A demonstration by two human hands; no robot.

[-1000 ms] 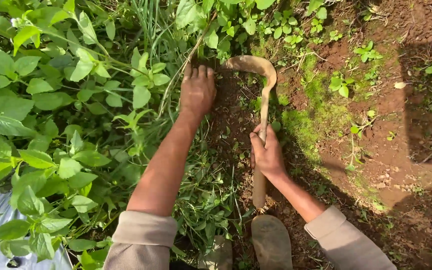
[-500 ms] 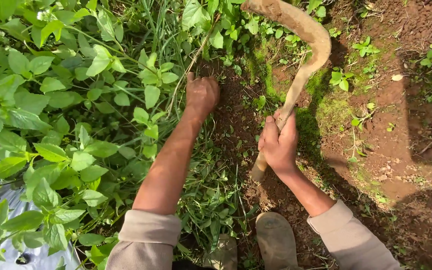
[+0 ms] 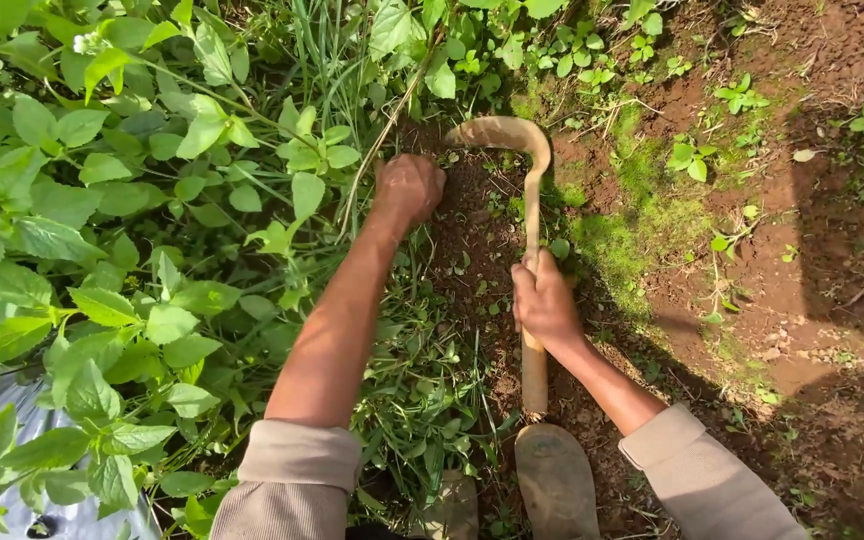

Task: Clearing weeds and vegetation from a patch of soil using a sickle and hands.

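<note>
One curved sickle, right hand, leafy weeds

Right hand grips sickle; left hand fisted in weeds

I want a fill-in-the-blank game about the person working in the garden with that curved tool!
1. The right hand grips the wooden ____ of the sickle.
2. The left hand is closed in a ____ down among the weeds.
3. The blade of the sickle is ____, not straight.
4. Bright green ____ grows on the bare soil to the right of the sickle.

Missing words: handle; fist; curved; moss
</note>
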